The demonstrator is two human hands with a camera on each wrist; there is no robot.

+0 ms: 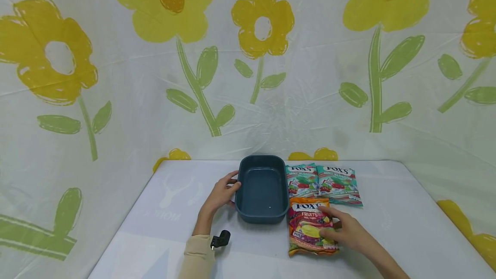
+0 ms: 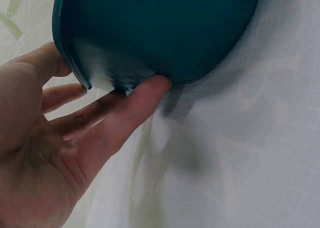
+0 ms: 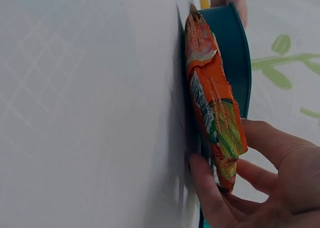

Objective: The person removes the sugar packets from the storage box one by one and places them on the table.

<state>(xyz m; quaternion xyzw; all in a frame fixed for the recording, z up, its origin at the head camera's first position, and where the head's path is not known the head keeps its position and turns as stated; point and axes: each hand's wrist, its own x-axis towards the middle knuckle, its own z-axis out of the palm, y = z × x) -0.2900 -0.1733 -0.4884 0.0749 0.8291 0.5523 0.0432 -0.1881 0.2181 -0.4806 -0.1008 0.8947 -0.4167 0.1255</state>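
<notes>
A dark teal rectangular plastic bin [image 1: 261, 190] with rounded corners stands on the table. At its left side is my left hand [image 1: 222, 193], holding the rim; in the left wrist view the fingers and thumb [image 2: 142, 98] meet the bin's wall. Just right of the bin's front lies an orange and purple Fox's Fruits candy bag [image 1: 308, 229]. My right hand [image 1: 345, 229] grips this bag by its right edge, fingers on both sides of it in the right wrist view. Behind it are two teal Fox's mint candy bags [image 1: 301, 182], side by side.
The white table [image 1: 162, 223] ends at a back edge against a hanging cloth [image 1: 294, 119] printed with yellow flowers. A small black device [image 1: 221, 239] shows by the left sleeve [image 1: 198, 249].
</notes>
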